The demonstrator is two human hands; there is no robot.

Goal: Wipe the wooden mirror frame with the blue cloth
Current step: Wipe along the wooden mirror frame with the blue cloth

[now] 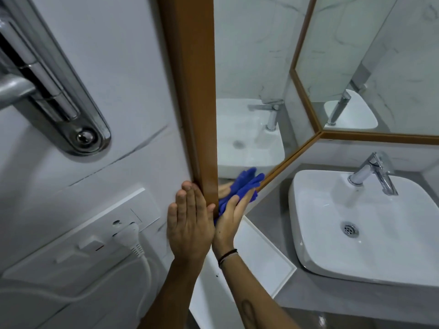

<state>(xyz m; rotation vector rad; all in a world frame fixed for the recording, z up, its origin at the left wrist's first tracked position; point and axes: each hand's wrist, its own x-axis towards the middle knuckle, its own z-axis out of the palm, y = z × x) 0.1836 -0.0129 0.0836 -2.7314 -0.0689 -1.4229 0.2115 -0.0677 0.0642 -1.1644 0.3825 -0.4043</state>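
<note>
The wooden mirror frame runs down the middle of the view as a broad brown upright, with a thin lower rail slanting off to the right. My left hand lies flat, fingers together, against the wall side of the upright near its bottom corner. My right hand presses the blue cloth against the mirror side of that same corner. The cloth's folds stick out past my fingers, and part of it is doubled in the glass.
A white basin with a chrome tap sits at the right on a grey counter. A white tray lies below my right wrist. On the left wall are a socket panel with a white plug and a chrome fitting.
</note>
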